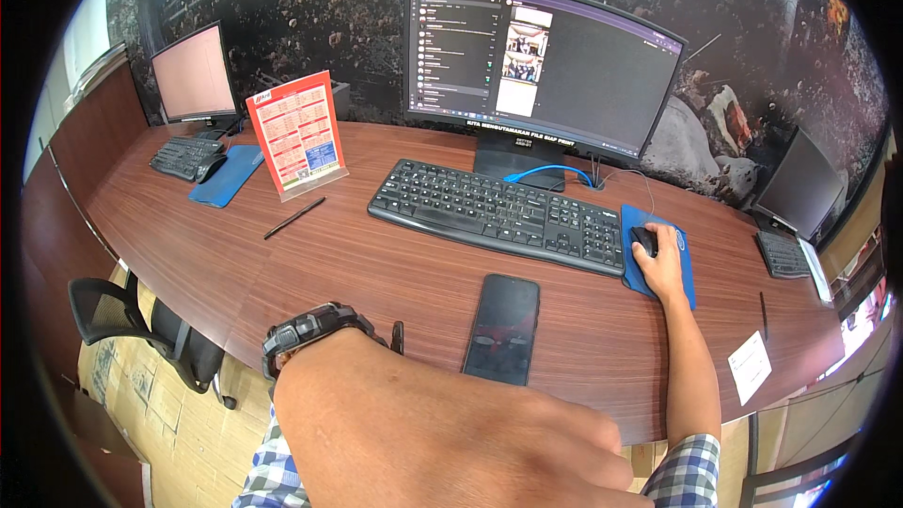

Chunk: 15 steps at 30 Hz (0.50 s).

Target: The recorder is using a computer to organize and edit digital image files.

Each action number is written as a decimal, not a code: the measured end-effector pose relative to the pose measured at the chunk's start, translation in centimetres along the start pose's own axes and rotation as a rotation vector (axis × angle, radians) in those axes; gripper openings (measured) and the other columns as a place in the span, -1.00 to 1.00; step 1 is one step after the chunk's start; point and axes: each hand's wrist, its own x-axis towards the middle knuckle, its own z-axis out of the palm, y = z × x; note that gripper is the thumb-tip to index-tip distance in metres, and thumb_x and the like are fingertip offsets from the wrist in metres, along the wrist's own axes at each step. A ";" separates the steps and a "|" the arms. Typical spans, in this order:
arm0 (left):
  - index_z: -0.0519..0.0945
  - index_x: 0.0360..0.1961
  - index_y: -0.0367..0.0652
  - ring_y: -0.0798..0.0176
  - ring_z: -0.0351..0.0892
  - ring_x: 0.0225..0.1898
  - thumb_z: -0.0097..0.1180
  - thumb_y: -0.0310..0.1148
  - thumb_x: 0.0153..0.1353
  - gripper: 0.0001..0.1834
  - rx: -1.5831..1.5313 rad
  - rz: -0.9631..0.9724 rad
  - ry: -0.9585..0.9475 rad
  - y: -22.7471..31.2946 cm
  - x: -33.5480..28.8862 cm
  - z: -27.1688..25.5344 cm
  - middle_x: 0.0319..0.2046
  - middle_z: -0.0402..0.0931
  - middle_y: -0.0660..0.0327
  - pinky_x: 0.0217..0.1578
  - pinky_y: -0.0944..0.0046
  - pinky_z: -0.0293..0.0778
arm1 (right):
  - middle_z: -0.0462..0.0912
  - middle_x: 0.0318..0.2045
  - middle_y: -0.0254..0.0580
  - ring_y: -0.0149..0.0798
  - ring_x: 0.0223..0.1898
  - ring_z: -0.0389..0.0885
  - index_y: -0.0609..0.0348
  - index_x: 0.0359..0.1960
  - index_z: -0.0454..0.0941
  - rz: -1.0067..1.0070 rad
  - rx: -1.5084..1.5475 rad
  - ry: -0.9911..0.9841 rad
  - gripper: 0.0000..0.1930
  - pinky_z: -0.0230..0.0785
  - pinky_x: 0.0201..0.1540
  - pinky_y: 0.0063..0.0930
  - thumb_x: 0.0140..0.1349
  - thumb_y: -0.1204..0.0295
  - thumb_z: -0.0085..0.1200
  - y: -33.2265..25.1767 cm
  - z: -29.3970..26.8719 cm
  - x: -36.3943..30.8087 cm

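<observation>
Workstation viewed from above. The right hand (664,259) curved over the black mouse (644,241), grasping it on a blue pad (684,284) at the right of the frame; the pad presumably gave it an even track. The left hand (517,428), fingers bent, filled the lower centre; whether it held anything could not be told. A black phone (504,325) lay screen-up at centre, probably for easy reach. The keyboard (499,212) sat below the large monitor (602,75), apparently keeping keys and display in one line of sight. White lettering ran along the monitor's lower edge; its listed entries were too small to read. At upper left, a red-and-white placard (299,132) with fine printed columns stood upright on the wood-grained surface (602,348), seemingly for display.
</observation>
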 end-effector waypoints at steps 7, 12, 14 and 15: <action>0.60 -0.24 -0.44 0.08 0.57 -0.41 -0.01 -0.09 0.37 -0.51 -0.051 -0.002 -0.116 -0.4 -0.1 -0.9 -0.32 0.56 0.00 -0.45 0.17 0.49 | 0.51 0.00 0.07 0.12 0.08 0.51 0.22 0.05 0.49 0.003 0.015 0.018 -0.56 0.39 0.14 -0.14 0.12 0.38 0.27 -0.3 -0.2 0.1; 0.60 -0.27 -0.43 0.11 0.56 -0.42 0.00 -0.08 0.35 -0.51 0.072 0.042 -0.038 -0.1 -0.2 -0.4 -0.34 0.55 0.02 -0.45 0.19 0.46 | 0.51 0.00 0.06 0.09 0.08 0.52 0.19 0.02 0.57 -0.024 0.040 0.005 -0.60 0.38 0.16 -0.17 0.13 0.39 0.27 -0.2 -0.4 0.0; 0.61 -0.29 -0.41 0.13 0.56 -0.42 0.02 -0.10 0.33 -0.53 0.072 -0.024 0.051 0.3 0.1 0.1 -0.35 0.54 0.03 -0.44 0.21 0.45 | 0.51 0.00 0.05 0.07 0.08 0.52 0.18 -0.01 0.62 -0.010 0.044 -0.009 -0.64 0.38 0.17 -0.18 0.14 0.40 0.26 -0.5 -0.5 -0.1; 0.61 -0.29 -0.41 0.13 0.56 -0.42 0.02 -0.10 0.33 -0.53 0.073 -0.026 0.050 0.1 0.2 -0.4 -0.35 0.54 0.03 -0.44 0.21 0.45 | 0.51 0.00 0.05 0.07 0.08 0.52 0.18 -0.01 0.62 -0.009 0.046 -0.010 -0.64 0.38 0.17 -0.18 0.14 0.40 0.26 -0.6 -0.4 -0.1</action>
